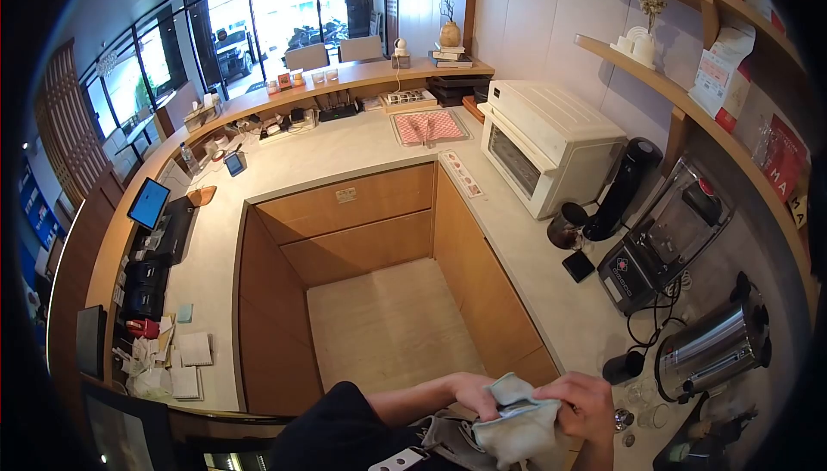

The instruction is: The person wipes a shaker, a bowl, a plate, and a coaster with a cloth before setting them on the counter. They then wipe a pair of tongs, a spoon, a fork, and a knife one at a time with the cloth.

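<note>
A pale cloth with a blue-green edge is bunched up between the person's two bare hands, nearer to the body than the toaster oven and well apart from it. The left hand, at the end of a bare forearm below a dark sleeve, pinches the cloth's left edge with the thumb pressed over it. The right hand pinches the opposite edge between thumb and curled fingers.

On the near side of the oven, along the same counter, small clear glasses stand beside the right hand. Going on toward the oven come a shiny metal urn, a dark cup, a blender with its clear jug, and a small black square item. A tall black cylinder and a dark pitcher stand just beside the oven. To the oven's right, higher up, a wooden shelf holds bags.

Across from the oven, to its left, a screen glows blue. A red-and-white checked mat lies left of the oven and slightly beyond it. Farther past the oven, a vase sits on stacked books, and large windows close the view.
</note>
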The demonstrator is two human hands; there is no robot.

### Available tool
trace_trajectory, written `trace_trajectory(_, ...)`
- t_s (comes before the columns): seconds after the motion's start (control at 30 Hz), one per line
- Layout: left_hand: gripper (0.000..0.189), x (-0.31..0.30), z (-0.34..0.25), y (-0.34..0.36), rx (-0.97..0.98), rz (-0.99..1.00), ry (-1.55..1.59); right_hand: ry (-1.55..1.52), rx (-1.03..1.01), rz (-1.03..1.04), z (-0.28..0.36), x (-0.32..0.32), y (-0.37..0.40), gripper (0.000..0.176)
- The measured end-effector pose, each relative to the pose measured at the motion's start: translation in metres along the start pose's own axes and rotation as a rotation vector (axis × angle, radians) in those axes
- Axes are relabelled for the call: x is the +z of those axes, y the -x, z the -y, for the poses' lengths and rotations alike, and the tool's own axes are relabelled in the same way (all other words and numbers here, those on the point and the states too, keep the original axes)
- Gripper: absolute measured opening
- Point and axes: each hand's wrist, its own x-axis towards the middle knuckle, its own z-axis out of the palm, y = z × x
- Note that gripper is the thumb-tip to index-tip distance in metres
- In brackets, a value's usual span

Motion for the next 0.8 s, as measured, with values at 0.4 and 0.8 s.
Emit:
trace_trajectory(0.4,0.105,0.009,-0.061,-0.011,0.025,-0.36,-0.951,0.076,0.379,-0.257,-0.051,0.024,0.023,0.006)
trace_trajectory(0.8,0.06,0.011,-0.028,-0.029,-0.096,-0.686,-1.574,-0.55,0.828,-0.738,-0.112,0.115,0.111,0.015)
